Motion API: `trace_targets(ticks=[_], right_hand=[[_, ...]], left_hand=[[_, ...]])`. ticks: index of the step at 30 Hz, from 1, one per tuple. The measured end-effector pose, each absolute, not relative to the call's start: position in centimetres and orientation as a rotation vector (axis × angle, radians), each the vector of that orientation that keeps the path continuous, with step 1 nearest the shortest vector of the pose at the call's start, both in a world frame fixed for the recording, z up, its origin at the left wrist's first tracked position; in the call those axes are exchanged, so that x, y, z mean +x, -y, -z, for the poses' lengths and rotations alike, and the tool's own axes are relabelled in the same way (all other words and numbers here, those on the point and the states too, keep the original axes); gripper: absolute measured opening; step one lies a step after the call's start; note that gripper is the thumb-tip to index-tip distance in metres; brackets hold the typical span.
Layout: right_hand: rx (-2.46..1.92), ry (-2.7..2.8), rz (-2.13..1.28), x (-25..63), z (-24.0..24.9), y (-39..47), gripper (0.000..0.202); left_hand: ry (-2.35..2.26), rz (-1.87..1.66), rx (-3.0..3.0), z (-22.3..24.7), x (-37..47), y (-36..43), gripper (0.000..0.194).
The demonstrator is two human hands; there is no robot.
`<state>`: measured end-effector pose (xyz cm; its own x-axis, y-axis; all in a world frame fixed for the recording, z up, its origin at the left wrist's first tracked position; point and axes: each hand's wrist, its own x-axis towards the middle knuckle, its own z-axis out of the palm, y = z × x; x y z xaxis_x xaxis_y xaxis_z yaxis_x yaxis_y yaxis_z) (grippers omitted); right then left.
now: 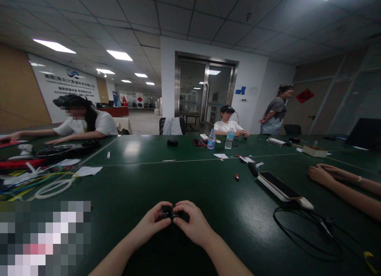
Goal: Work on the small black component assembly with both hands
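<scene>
Office rm w/ ceiling lights and glass doors (pixel 205 89) is forming the bkgd; a dk green desk (pixel 131 212) is filling the foreground. L hand (pixel 150 223) and R hand (pixel 195 222) are working tog. near the desk's front edge, fingertips almost meeting, both pinching a small blk object (pixel 168 213) between them. So the step in hand is looking like close two-handed handling; a thing this tiny is prob. calling for light fingertip control, esp. b/c both grips are sharing it. Object's looking dk, glossy in spots, maybe rounded; fingers are hiding much of it, so exact shape/type I can't tell. Whether it's touching the desk isn't showing clearly either.

Beyond the hands, a small red item (pixel 237 177) is lying fwd and to the R. Farther R, a white device w/ a dk screen (pixel 279 185) is resting beside a blk cable (pixel 312 250). A neighbor's hands (pixel 324 173) are resting past that. Over L, mixed cables (pixel 55 188) are sprawling next to a paper sheet (pixel 88 171); two bottles, one here (pixel 211 140), are standing across.
</scene>
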<state>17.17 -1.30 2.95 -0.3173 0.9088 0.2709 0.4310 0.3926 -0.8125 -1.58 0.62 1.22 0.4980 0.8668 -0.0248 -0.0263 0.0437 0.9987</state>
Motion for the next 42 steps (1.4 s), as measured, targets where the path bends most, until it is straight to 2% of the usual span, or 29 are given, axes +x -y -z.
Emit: trace_targets(ticks=[22,32,42], right_hand=[[-1.138,1.885,-0.828,17.1,-2.7,1.1,0.017],[-1.125,1.544,-1.062,17.8,-2.8,0.2,0.018],[-0.926,0.869,-1.263,18.6,-2.0,-0.8,0.027]], left_hand=[[-0.812,-0.796,1.385,-1.1,-1.7,-0.7,0.039],[-0.834,-0.786,1.346,-1.9,-2.0,-0.4,0.042],[-0.859,-0.837,1.329,-1.2,-2.1,-0.8,0.047]])
